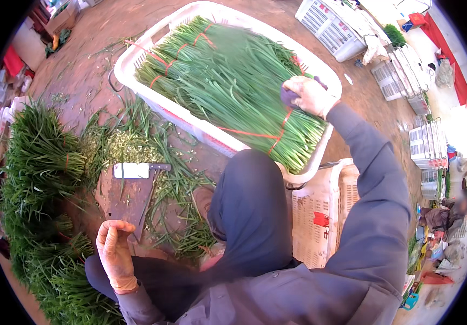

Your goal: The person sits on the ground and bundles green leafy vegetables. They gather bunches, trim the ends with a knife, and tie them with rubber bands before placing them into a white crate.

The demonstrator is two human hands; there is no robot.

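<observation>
A white plastic crate (225,144) before me holds bundles of long green stalks with flat leaves (233,81), tied with red bands (281,130). My right hand (308,95), in a pale glove, is closed on a dark purple cloth-like item (289,96) over the bundles at the crate's right side. My left hand (116,252), gloved too, hangs over my left knee with curled fingers; nothing is visible in it, and thumb and fingertips look close together. Beyond it a cleaver (136,170) with a dark handle lies on a board (122,195), beside chopped stalk ends (134,148).
More green bundles (38,162) are heaped along the left. A second crate (310,227) stands under my right arm. Loose leaves (185,235) litter the floor. White crates (331,32) stand at the upper right; another person (448,215) sits at the far right.
</observation>
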